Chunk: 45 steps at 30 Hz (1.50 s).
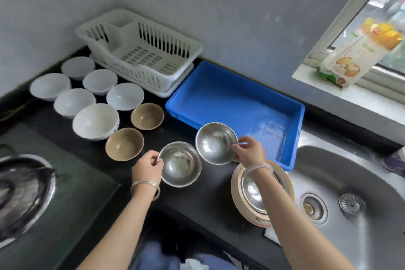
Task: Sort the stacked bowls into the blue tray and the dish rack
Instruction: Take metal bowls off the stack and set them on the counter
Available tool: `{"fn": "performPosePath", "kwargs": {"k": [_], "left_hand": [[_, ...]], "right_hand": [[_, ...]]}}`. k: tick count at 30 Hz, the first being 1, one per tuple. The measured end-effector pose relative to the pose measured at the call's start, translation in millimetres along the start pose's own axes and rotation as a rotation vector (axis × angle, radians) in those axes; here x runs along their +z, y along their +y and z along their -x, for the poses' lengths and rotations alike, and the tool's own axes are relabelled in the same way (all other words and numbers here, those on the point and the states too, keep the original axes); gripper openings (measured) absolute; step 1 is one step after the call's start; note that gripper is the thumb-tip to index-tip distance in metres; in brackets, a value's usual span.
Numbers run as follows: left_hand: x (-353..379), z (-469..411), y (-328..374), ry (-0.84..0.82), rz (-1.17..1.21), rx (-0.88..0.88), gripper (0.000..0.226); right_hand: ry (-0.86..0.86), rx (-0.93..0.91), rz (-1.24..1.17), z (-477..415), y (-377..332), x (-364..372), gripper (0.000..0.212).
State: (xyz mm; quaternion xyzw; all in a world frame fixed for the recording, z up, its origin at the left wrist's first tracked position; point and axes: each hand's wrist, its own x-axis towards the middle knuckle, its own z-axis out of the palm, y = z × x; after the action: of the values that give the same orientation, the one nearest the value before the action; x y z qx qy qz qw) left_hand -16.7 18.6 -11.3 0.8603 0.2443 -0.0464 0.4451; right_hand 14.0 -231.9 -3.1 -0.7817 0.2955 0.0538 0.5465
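Pinched at its rim by the right hand [249, 151]: raised steel bowl [215, 142], overlapping the near edge of the blue tray [230, 94]. Gripped by the left hand [148, 169]: second steel bowl [179, 164], low at the desk [208, 195]. Dish rack [140, 50] well apart, back-left. Nearer the tray: right hand.

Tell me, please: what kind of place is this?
Most likely a home kitchen: a steel sink set in a dark counter, a gas burner on the left, and a white dish rack against the wall.
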Motion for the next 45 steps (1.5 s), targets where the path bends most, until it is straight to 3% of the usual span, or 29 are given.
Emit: {"fn": "performPosePath", "kwargs": {"k": [9, 18, 34, 45], "left_hand": [[-24, -23, -51, 0.045, 0.030, -0.153, 0.007], [-23, -36, -64, 0.040, 0.076, -0.217, 0.010], [-18, -42, -68, 0.079, 0.117, -0.270, 0.017], [-26, -34, -60, 0.074, 0.163, -0.292, 0.028]], "right_hand": [[-0.099, 0.078, 0.153, -27, -10, 98, 0.010], [-0.092, 0.191, 0.058, -34, -11, 141, 0.013], [-0.120, 0.259, -0.117, -38, -1, 155, 0.010], [-0.235, 0.257, -0.098, -25, -5, 141, 0.031]]}}
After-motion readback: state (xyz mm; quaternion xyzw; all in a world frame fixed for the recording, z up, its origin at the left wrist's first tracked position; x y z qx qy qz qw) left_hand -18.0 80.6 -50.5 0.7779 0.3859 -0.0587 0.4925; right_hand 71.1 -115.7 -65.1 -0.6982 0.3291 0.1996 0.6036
